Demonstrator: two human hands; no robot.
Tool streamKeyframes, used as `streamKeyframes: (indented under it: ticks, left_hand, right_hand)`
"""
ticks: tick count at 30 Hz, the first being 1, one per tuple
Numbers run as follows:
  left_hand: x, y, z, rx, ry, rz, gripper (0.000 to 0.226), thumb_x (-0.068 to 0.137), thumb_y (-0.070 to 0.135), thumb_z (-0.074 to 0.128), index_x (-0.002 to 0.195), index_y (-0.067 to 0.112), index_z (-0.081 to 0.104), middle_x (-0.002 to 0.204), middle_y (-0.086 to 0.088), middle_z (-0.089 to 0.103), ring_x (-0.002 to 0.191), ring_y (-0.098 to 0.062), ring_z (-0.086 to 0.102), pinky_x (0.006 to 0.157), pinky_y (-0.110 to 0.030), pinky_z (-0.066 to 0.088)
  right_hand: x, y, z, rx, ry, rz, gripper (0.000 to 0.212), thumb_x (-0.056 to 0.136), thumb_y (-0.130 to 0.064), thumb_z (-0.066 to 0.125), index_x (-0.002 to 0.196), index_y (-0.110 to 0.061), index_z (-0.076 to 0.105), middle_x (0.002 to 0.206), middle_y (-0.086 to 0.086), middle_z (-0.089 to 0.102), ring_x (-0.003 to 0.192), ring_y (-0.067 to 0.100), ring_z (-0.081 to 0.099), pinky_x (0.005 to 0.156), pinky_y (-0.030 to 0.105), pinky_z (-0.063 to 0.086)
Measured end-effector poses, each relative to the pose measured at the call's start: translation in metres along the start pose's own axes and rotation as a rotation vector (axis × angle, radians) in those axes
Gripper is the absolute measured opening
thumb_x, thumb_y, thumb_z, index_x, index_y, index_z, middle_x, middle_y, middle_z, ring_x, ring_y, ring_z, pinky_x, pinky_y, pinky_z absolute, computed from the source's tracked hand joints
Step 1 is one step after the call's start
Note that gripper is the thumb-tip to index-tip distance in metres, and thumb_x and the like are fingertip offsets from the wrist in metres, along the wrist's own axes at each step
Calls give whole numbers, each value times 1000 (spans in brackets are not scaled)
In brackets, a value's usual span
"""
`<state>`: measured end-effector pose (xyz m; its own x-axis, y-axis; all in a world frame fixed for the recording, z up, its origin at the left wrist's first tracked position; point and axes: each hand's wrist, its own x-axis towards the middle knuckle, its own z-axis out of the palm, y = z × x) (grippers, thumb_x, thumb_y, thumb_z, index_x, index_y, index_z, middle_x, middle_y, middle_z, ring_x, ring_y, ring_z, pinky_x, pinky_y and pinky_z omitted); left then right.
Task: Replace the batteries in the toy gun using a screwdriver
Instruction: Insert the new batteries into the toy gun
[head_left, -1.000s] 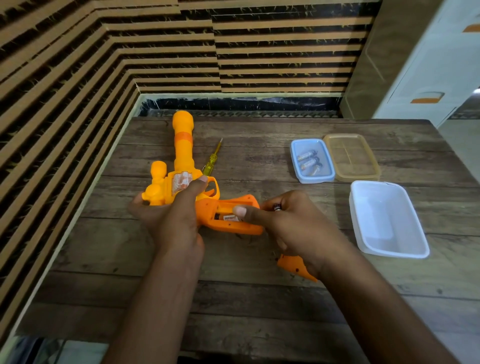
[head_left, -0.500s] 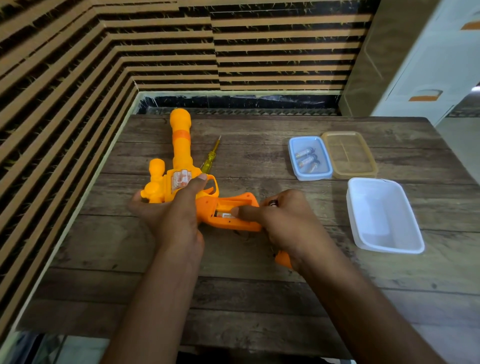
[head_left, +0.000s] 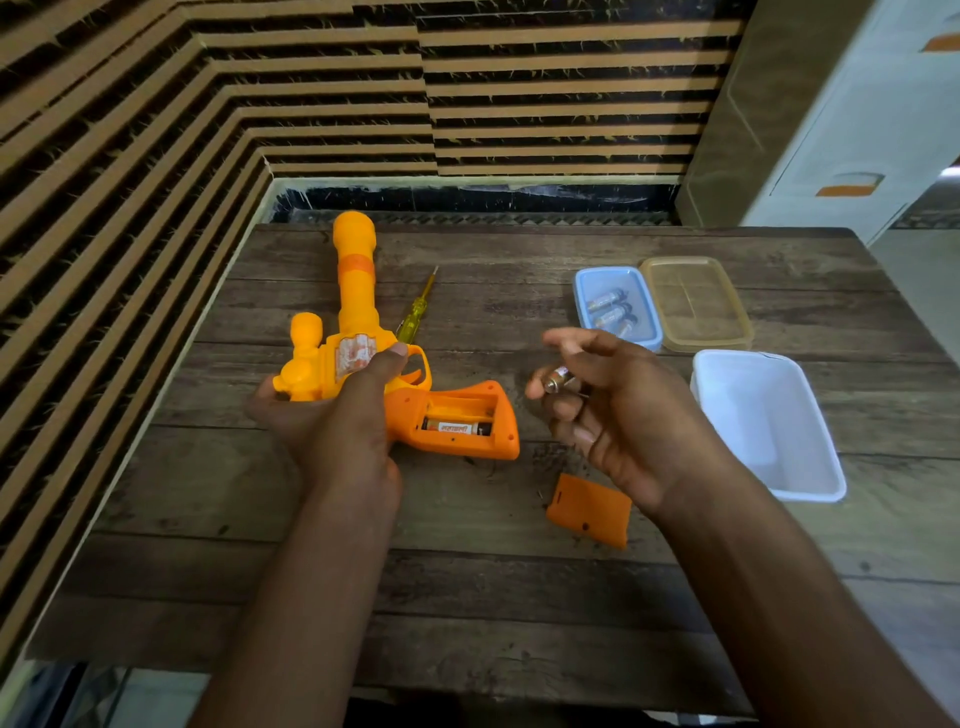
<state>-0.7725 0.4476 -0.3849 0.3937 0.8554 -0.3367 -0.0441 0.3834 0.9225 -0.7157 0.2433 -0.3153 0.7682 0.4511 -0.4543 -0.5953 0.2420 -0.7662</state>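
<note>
On the dark wooden tabletop (head_left: 467, 597) lies a yellow and orange plastic toy gun (head_left: 358, 332), its barrel pointing away from me. My left grip (head_left: 332, 431) curls round its body beside the trigger. The handle's battery bay is open, with a red-labelled battery (head_left: 452, 427) inside. My right grip (head_left: 623, 415), raised just right of the handle, pinches a small silver battery (head_left: 556, 382) in its fingertips. An orange plastic cover (head_left: 589, 512) lies flat nearer me. A yellow-handled screwdriver (head_left: 415, 317) lies beside the barrel. Farther right sit a small blue box (head_left: 587, 283) holding batteries, an amber box (head_left: 696, 304) and a white tub (head_left: 810, 431).
</note>
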Motion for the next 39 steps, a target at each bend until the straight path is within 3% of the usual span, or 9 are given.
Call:
streamKeyframes:
  ticks: [4, 10, 15, 20, 22, 26, 31, 35, 39]
  left_hand:
    - [1, -1, 1, 3, 19, 28, 120, 27, 37, 104, 136, 23, 58, 115, 6, 79, 94, -12, 80, 76, -45, 66]
    - [-2, 0, 0, -8, -27, -7, 124, 25, 44, 105, 140, 27, 59, 122, 15, 76, 99, -2, 77, 77, -38, 66]
    - [-8, 4, 1, -11, 51, 35, 122, 30, 36, 106, 140, 20, 55, 120, 0, 76, 96, -17, 80, 74, -48, 66]
    - [-12, 3, 3, 23, 47, 51, 122, 27, 42, 105, 137, 17, 57, 117, -1, 77, 94, -18, 80, 73, -48, 67]
    - [-13, 3, 3, 35, 57, 68, 118, 30, 39, 103, 137, 17, 56, 117, -2, 76, 94, -19, 80, 74, -49, 67]
    - [-22, 6, 6, 15, 74, 83, 120, 28, 35, 98, 137, 25, 51, 118, -1, 75, 95, -21, 79, 77, -51, 66]
    - [-21, 4, 7, 29, 78, 50, 119, 22, 43, 103, 131, 21, 61, 111, -1, 80, 92, -24, 81, 80, -55, 65]
    - [-32, 9, 9, 16, 50, -28, 55, 54, 18, 101, 103, 18, 78, 98, -2, 82, 84, -23, 81, 82, -51, 66]
    - [-44, 14, 10, -36, 47, -72, 43, 65, 5, 97, 102, 13, 77, 98, -6, 82, 85, -25, 82, 82, -52, 66]
  right_hand:
    - [2, 2, -3, -59, -20, -122, 15, 106, -20, 56, 96, -11, 49, 71, 15, 69, 50, 14, 49, 40, 19, 36]
    - [0, 9, 1, -285, -10, -358, 19, 105, -4, 56, 119, -5, 69, 82, 13, 75, 64, 17, 65, 50, 24, 49]
    - [4, 16, -1, -584, -100, -492, 33, 104, 4, 55, 130, -9, 70, 92, 12, 61, 62, 7, 62, 56, 22, 53]
    - [7, 22, 0, -941, -54, -717, 26, 90, -12, 79, 113, -24, 77, 93, -9, 71, 86, 6, 70, 78, 33, 59]
    - [6, 23, 2, -965, -43, -747, 14, 88, -14, 81, 98, -23, 77, 87, -12, 72, 82, 7, 68, 73, 29, 56]
    - [3, 23, 6, -1148, -122, -886, 15, 92, -2, 72, 100, -15, 75, 93, -7, 73, 89, 3, 63, 75, 11, 46]
    - [7, 28, 11, -1303, -224, -969, 19, 88, 4, 68, 101, -11, 66, 92, 0, 67, 87, 14, 59, 78, 27, 47]
    - [11, 35, 14, -1248, -213, -997, 21, 88, -7, 71, 107, -11, 64, 95, 5, 68, 88, 26, 64, 76, 47, 53]
    - [12, 41, 18, -1070, -114, -1013, 16, 84, -11, 81, 98, -13, 74, 88, 0, 74, 81, 12, 65, 75, 29, 51]
